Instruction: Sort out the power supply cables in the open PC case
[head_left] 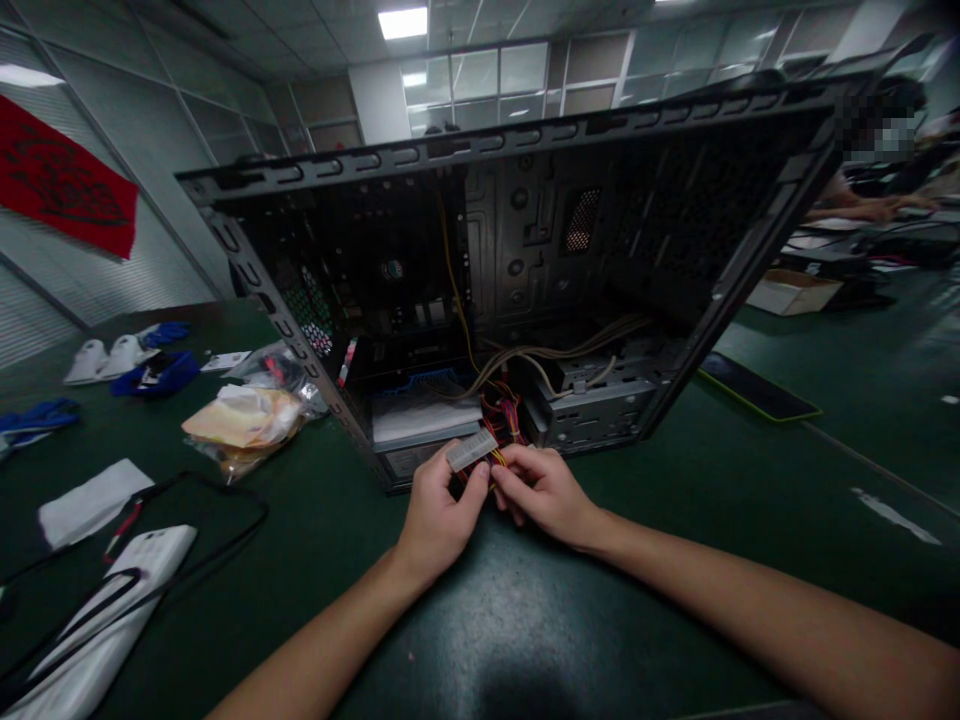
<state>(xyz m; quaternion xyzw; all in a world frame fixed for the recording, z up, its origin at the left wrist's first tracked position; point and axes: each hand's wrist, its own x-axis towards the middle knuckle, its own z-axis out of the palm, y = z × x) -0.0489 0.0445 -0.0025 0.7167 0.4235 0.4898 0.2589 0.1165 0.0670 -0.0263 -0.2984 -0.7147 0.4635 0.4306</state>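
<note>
A black computer case (491, 140) stands on the green table with its side open toward me. At its lower front edge, my left hand (444, 505) and my right hand (544, 492) are close together, fingers closed on a bundle of red, yellow and black power cables (511, 418). A pale label (472, 451) with printed lines sticks up by my left fingers. Behind my left hand sits the power supply (409, 462) with white paper on top. Grey cables (525, 352) run across the inside, above a metal drive cage (604, 412). The cable ends are hidden by my fingers.
To the left lie a white power strip (127, 610) with a black cord, a folded white paper (94, 502), plastic bags (244, 420) and blue gloves (37, 420). A dark flat pad (757, 386) and an open box (793, 290) are at right, near another person's hands (870, 205).
</note>
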